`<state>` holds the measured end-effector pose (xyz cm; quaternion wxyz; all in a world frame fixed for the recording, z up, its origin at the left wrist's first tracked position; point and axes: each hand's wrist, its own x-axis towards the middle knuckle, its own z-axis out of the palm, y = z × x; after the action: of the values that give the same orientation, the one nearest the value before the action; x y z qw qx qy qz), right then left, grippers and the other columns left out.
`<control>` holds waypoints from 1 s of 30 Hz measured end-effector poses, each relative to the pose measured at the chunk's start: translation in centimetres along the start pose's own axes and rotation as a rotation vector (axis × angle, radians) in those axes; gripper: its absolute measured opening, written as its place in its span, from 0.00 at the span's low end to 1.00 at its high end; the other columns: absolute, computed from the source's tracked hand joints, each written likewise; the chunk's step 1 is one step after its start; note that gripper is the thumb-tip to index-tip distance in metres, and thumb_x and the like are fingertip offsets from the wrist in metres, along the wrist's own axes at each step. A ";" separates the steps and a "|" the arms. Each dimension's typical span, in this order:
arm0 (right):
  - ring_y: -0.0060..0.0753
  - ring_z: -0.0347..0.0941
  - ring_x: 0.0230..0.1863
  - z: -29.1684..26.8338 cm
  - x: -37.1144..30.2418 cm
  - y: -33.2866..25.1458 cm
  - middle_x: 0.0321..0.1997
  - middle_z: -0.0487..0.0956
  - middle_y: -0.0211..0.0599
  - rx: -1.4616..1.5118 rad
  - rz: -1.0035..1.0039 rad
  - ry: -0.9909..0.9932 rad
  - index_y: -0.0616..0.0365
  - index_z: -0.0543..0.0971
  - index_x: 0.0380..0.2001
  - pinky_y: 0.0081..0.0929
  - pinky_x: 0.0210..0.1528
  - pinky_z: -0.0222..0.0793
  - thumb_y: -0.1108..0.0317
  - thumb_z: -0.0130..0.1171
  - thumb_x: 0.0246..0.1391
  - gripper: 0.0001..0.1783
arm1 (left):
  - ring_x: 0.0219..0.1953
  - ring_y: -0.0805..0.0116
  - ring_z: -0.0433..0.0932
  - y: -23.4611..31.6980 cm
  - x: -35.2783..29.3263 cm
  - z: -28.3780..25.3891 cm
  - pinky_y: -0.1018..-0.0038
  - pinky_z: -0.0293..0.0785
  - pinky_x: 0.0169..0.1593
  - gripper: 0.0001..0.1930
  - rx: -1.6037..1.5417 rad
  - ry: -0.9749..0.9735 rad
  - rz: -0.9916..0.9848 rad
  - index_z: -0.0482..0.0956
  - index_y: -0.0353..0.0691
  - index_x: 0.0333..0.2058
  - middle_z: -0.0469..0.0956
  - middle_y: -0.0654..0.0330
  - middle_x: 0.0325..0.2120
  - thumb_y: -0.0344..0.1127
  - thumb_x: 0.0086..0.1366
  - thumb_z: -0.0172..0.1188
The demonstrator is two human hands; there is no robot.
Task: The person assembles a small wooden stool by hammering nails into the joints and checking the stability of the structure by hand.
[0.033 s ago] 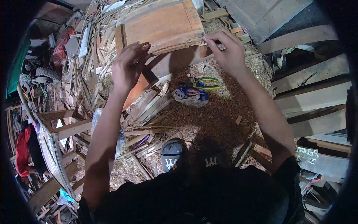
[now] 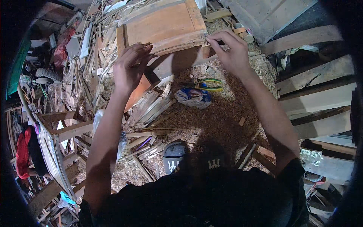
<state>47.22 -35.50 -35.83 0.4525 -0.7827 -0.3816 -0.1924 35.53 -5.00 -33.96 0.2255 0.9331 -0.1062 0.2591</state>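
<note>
An orange-brown wooden panel (image 2: 162, 24) with a framed border lies ahead of me, its worn near edge facing me. My left hand (image 2: 130, 68) is at that edge's left part, fingers curled together; whatever is between them is hidden. At the right end of the edge, the thumb and forefinger of my right hand (image 2: 232, 53) pinch at the corner, on something too small to name. Below the panel, yellow-green-handled pliers (image 2: 210, 80) lie on the ground beside a crumpled blue and white plastic packet (image 2: 193, 99).
Wood shavings (image 2: 223, 113) cover the ground around my shoes (image 2: 174, 155). Scrap strips (image 2: 155, 108) pile up at the left. Curved boards (image 2: 317, 96) are stacked at the right, and a large grey panel (image 2: 264, 15) leans behind. A wooden frame (image 2: 56, 151) stands left.
</note>
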 end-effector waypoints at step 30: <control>0.46 0.80 0.47 -1.2 2.2 -0.3 0.45 0.80 0.40 -0.104 -0.286 -0.221 0.59 0.78 0.43 0.37 0.50 0.78 0.75 0.64 0.56 0.11 | 0.53 0.57 0.81 -0.7 -0.3 0.2 0.66 0.76 0.57 0.18 -0.101 -0.031 -0.016 0.86 0.41 0.49 0.84 0.56 0.48 0.24 0.59 0.69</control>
<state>48.41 -35.54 -33.62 0.3347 -0.7591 -0.5260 -0.1872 35.57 -4.40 -34.51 0.2727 0.9253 -0.1149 0.2371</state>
